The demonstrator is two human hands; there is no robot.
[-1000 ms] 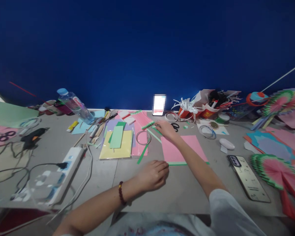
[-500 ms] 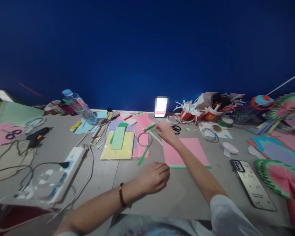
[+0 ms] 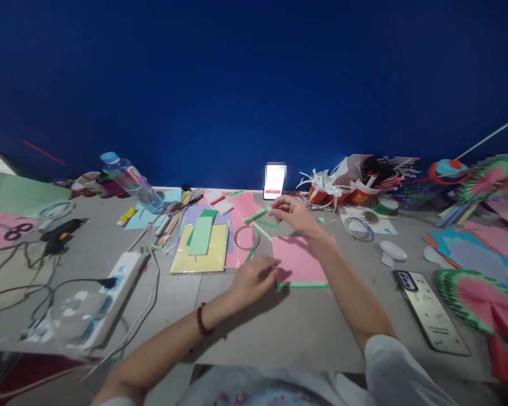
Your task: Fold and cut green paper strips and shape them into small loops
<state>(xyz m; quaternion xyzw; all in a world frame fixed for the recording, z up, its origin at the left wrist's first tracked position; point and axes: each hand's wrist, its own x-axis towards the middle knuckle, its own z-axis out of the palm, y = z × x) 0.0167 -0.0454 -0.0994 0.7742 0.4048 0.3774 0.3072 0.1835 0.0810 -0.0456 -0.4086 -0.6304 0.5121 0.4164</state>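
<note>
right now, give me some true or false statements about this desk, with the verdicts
1. The bead bracelet is on the right wrist. False: it is on the left wrist.
2. The right hand is farther forward than the left hand. True.
3. The pink sheet by the hands has a green near edge. True.
4. The power strip lies to the right of both hands. False: it lies to their left.
5. The bottle has a red cap. False: its cap is blue.

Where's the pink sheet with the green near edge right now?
In the head view, the pink sheet lies right of centre on the table, just right of the left hand, partly hidden by the right forearm.
</note>
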